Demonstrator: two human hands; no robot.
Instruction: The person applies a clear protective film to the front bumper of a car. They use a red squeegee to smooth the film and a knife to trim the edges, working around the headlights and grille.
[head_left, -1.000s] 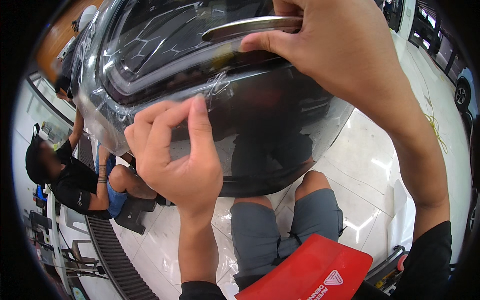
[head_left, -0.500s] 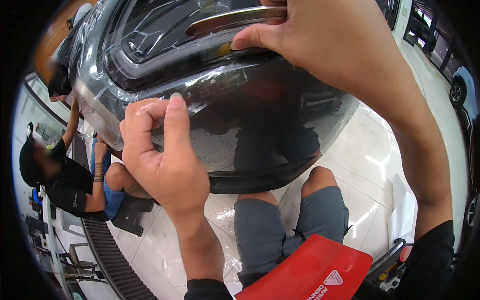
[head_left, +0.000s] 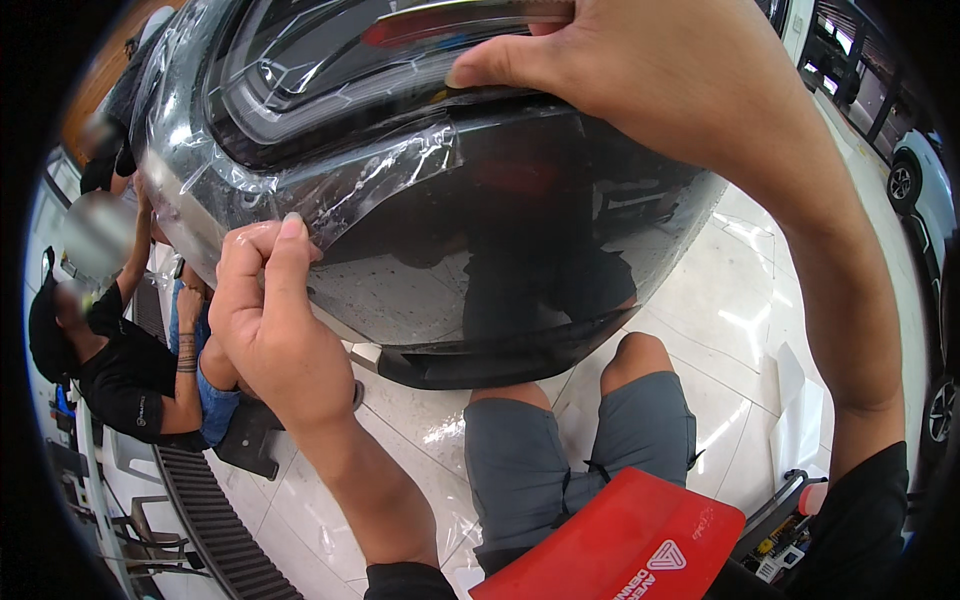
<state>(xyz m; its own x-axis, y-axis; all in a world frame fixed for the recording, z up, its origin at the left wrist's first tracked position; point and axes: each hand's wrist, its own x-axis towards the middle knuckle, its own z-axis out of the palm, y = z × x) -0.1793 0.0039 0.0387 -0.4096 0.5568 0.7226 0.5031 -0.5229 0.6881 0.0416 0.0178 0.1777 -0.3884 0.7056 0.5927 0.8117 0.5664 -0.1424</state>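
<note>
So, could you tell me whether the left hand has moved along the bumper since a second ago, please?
Yes. The left hand has shifted left and slightly down along the dark bumper, pinching the clear film.

Red flat rectangular package (head_left: 620, 545) with a white logo, bottom centre, against the person's lap

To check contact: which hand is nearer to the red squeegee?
Left. The left hand pinches film on the bumper above the red squeegee; the right hand presses higher, near the lamp.
</note>
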